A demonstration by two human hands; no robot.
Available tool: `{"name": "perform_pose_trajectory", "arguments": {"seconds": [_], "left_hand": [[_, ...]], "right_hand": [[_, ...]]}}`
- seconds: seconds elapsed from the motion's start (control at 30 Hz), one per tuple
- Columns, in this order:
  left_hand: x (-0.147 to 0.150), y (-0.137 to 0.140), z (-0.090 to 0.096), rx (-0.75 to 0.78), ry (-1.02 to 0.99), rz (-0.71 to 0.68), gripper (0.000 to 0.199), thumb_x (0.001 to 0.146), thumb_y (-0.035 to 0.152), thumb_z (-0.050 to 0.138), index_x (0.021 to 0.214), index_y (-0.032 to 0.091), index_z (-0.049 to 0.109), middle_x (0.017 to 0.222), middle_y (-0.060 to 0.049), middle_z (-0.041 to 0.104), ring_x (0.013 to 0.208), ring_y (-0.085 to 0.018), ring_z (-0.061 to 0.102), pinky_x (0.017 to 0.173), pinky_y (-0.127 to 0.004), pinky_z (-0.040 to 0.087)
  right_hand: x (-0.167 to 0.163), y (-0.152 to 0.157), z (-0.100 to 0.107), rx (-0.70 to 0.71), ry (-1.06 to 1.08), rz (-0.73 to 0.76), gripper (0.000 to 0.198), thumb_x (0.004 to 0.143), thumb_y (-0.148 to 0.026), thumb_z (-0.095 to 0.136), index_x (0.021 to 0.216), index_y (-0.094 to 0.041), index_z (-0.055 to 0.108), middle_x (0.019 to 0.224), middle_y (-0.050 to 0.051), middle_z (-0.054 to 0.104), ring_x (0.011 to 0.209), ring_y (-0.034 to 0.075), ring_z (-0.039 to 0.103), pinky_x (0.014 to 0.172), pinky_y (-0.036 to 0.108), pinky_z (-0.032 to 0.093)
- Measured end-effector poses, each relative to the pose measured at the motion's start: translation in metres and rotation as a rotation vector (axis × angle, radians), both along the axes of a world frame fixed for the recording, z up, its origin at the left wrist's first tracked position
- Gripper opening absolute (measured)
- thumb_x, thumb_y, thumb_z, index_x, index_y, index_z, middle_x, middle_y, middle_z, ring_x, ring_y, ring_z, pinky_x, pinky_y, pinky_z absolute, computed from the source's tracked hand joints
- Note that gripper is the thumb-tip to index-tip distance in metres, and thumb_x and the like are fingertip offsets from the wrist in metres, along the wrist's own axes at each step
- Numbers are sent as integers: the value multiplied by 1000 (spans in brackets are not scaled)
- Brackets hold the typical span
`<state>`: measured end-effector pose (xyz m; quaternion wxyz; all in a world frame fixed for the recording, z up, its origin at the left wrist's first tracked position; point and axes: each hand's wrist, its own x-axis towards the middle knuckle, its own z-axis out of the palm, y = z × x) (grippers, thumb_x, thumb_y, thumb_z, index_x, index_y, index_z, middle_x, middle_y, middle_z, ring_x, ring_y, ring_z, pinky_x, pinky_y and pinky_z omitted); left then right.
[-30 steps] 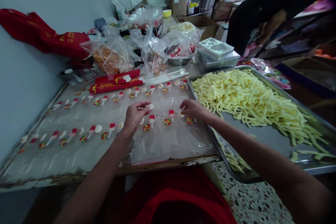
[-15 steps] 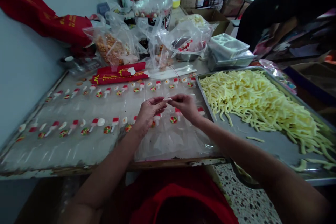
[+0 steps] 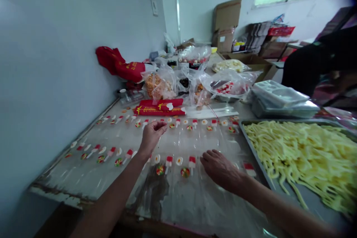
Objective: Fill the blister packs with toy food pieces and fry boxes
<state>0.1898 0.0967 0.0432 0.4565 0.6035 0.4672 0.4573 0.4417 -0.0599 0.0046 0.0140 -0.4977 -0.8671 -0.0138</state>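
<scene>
My left hand (image 3: pixel 152 137) hovers over the table with thumb and fingers pinched together; anything held there is too small to make out. Lower and to the right, my right hand (image 3: pixel 220 169) reaches down with curled fingers to the clear plastic sleeves (image 3: pixel 192 202). Its fingertips hide whatever they hold or touch. Beside them lie a red-and-white popsicle-shaped piece (image 3: pixel 192 162), a fried-egg-shaped piece (image 3: pixel 179 161) and a round multicoloured disc (image 3: pixel 185 172). Similar pieces run in two rows across the plastic. Another red-and-white piece (image 3: pixel 249 168) lies right of my right hand.
A metal tray (image 3: pixel 315 212) heaped with pale yellow strips (image 3: pixel 301 152) stands at right. Behind the rows are red packets (image 3: pixel 147 110), bags of orange pieces (image 3: pixel 154 85), a metal bowl (image 3: pixel 227 98) and stacked plastic trays (image 3: pixel 281 98). A person in dark clothing (image 3: pixel 304 67) is at far right.
My hands have parted from where they met over the plastic. The right has gone down to the sleeves, while the left stays raised. The view has tilted up and turned left.
</scene>
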Motion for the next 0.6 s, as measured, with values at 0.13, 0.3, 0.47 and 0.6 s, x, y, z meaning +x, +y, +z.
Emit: {"name": "perform_pose_trajectory", "arguments": {"seconds": [0.13, 0.3, 0.47, 0.6], "left_hand": [[-2, 46, 2, 109, 24, 61, 26, 73, 33, 79, 94, 18, 75, 87, -5, 74, 78, -18, 66, 74, -29, 50], [19, 107, 5, 277, 141, 121, 14, 76, 24, 75, 89, 19, 76, 83, -6, 75, 77, -20, 68, 75, -31, 51], [104, 187, 23, 531, 390, 20, 25, 86, 11, 62, 106, 16, 77, 108, -13, 76, 100, -23, 70, 91, -33, 48], [186, 275, 40, 444, 472, 20, 32, 85, 0, 57, 109, 10, 76, 115, -16, 75, 108, -23, 68, 96, -31, 45]], "right_hand": [[10, 5, 9, -181, 190, -129, 29, 99, -16, 51, 81, -19, 72, 86, 5, 68, 81, 18, 64, 77, 30, 43], [8, 14, 0, -233, 290, -206, 27, 92, -8, 54, 76, -20, 72, 88, 5, 68, 85, 18, 64, 78, 28, 43], [10, 15, 0, -316, 509, -383, 16, 85, -14, 62, 90, -22, 74, 90, 4, 70, 81, 18, 67, 72, 28, 45], [34, 8, 6, -422, 697, -415, 14, 91, -30, 63, 82, -24, 72, 85, 3, 70, 73, 15, 67, 65, 25, 46]]}}
